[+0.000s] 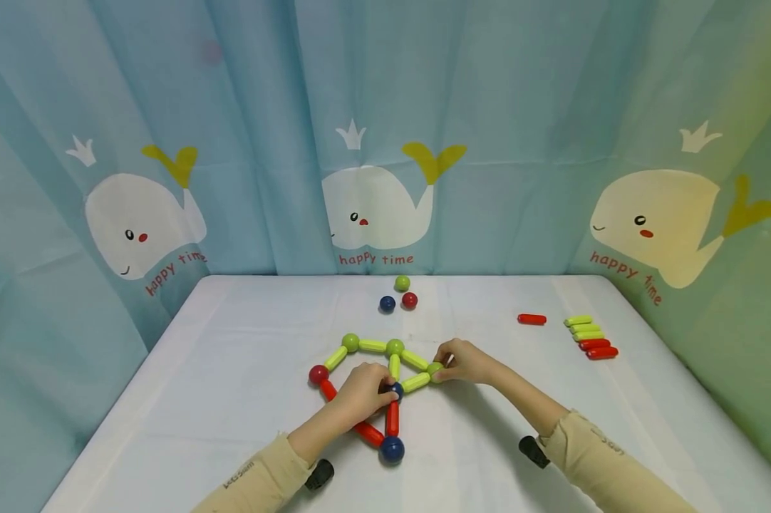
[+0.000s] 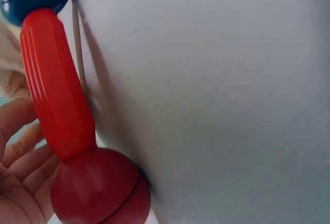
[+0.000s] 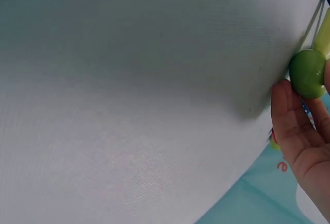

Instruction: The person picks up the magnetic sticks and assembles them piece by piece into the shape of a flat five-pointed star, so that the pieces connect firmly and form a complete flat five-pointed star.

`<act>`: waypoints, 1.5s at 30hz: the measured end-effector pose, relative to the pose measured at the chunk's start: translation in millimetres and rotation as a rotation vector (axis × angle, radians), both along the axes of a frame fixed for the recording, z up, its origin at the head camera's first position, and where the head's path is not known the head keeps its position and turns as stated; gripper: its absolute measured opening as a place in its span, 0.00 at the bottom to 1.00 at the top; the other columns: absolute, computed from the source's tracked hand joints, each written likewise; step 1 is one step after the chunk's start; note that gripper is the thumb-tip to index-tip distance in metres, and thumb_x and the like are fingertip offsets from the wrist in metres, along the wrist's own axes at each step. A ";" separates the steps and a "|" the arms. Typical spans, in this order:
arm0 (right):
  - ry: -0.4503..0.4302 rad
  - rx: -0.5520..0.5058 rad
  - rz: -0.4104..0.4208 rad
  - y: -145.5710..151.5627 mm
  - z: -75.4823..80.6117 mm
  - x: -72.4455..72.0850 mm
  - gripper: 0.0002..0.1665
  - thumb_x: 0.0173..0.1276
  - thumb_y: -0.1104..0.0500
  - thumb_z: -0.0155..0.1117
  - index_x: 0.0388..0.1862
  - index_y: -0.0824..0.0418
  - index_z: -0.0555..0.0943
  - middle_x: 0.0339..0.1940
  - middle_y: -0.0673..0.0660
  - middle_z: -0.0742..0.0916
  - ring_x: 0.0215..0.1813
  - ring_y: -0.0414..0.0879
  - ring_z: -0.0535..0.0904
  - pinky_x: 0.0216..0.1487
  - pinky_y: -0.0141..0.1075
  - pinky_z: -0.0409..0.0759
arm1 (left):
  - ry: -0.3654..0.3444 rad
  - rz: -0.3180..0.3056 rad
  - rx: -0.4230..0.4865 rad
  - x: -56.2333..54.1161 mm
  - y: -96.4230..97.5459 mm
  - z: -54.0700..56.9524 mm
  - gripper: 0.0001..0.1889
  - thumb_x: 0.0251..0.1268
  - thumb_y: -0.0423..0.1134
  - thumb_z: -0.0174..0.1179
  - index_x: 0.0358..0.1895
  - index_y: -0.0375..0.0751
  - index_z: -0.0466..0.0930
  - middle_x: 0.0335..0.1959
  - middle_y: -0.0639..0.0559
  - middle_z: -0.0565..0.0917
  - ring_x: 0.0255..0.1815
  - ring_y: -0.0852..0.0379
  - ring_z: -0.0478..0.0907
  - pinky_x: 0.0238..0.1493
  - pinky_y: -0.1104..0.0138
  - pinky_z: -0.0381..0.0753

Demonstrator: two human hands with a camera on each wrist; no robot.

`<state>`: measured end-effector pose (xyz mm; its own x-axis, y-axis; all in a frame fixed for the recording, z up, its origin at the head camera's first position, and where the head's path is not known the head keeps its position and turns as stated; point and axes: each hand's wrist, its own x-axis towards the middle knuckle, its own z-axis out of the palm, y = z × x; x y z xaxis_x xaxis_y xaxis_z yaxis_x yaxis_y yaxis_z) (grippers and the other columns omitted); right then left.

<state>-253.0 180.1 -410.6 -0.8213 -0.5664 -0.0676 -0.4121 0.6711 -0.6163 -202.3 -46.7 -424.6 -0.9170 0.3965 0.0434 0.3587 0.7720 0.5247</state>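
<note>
A flat outline of magnetic rods and balls lies on the table. My left hand (image 1: 362, 393) reaches over it and pinches a blue ball (image 1: 395, 391) where two green rods and a red rod (image 1: 392, 419) meet. On the right corner, my right hand (image 1: 465, 362) holds a green ball (image 1: 435, 371) between thumb and fingers; two green rods run from that ball, forming a triangle. A larger-looking blue ball (image 1: 392, 449) marks the near corner, and a red ball (image 1: 318, 374) the left one. The left wrist view shows a red rod (image 2: 58, 85) joined to a red ball (image 2: 100, 187).
Three loose balls, green, blue and red (image 1: 410, 300), sit near the table's back edge. To the right lie a single red rod (image 1: 531, 319) and a row of green and red rods (image 1: 587, 328). A whale-print curtain (image 1: 264, 142) hangs behind the table (image 1: 199, 427).
</note>
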 end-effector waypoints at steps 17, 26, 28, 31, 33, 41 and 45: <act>0.135 0.132 -0.009 -6.8 4.9 29.4 0.14 0.53 0.59 0.73 0.25 0.66 0.77 0.20 0.50 0.77 0.24 0.36 0.67 0.25 0.26 0.68 | 0.058 -0.002 -0.087 8.3 7.5 -0.1 0.13 0.50 0.41 0.71 0.28 0.42 0.74 0.22 0.55 0.77 0.24 0.63 0.68 0.28 0.73 0.68; 0.156 0.211 -0.037 -14.2 9.2 61.1 0.21 0.52 0.57 0.73 0.18 0.60 0.68 0.16 0.46 0.66 0.21 0.36 0.58 0.23 0.26 0.56 | 0.055 -0.123 -0.112 4.7 -1.6 3.0 0.12 0.51 0.39 0.70 0.34 0.43 0.76 0.32 0.52 0.82 0.34 0.58 0.76 0.40 0.68 0.76; 0.157 0.209 -0.041 -14.9 9.4 66.8 0.21 0.52 0.57 0.73 0.18 0.60 0.67 0.16 0.46 0.65 0.21 0.36 0.58 0.23 0.26 0.56 | 0.056 -0.145 -0.124 4.4 -2.0 3.9 0.12 0.51 0.40 0.70 0.34 0.43 0.76 0.33 0.52 0.82 0.35 0.57 0.77 0.40 0.67 0.76; 0.167 0.184 -0.035 -15.6 7.5 73.7 0.22 0.52 0.56 0.73 0.18 0.61 0.67 0.16 0.45 0.65 0.21 0.35 0.57 0.22 0.25 0.56 | 0.070 -0.182 -0.152 3.5 -2.8 5.6 0.13 0.51 0.40 0.70 0.35 0.43 0.75 0.33 0.51 0.83 0.36 0.56 0.78 0.41 0.67 0.77; 0.161 0.150 -0.021 -16.2 5.7 77.8 0.21 0.52 0.55 0.73 0.18 0.61 0.69 0.16 0.44 0.66 0.20 0.34 0.57 0.22 0.25 0.57 | 0.079 -0.202 -0.169 3.1 -3.8 7.1 0.13 0.50 0.39 0.70 0.35 0.44 0.75 0.33 0.51 0.83 0.38 0.55 0.79 0.43 0.66 0.78; -0.020 -0.006 -0.006 -16.4 -3.6 84.5 0.21 0.57 0.50 0.70 0.19 0.60 0.70 0.14 0.43 0.69 0.18 0.31 0.60 0.19 0.24 0.59 | 0.052 -0.246 -0.203 0.1 -8.2 6.2 0.13 0.49 0.36 0.71 0.35 0.46 0.75 0.36 0.54 0.83 0.40 0.57 0.77 0.46 0.65 0.77; -0.028 -0.003 0.036 -13.6 -1.5 83.1 0.21 0.60 0.49 0.68 0.18 0.60 0.71 0.14 0.42 0.69 0.18 0.31 0.60 0.20 0.24 0.59 | 0.049 -0.288 -0.208 -2.1 -14.2 4.9 0.13 0.50 0.35 0.70 0.36 0.48 0.74 0.36 0.56 0.83 0.41 0.59 0.77 0.51 0.63 0.77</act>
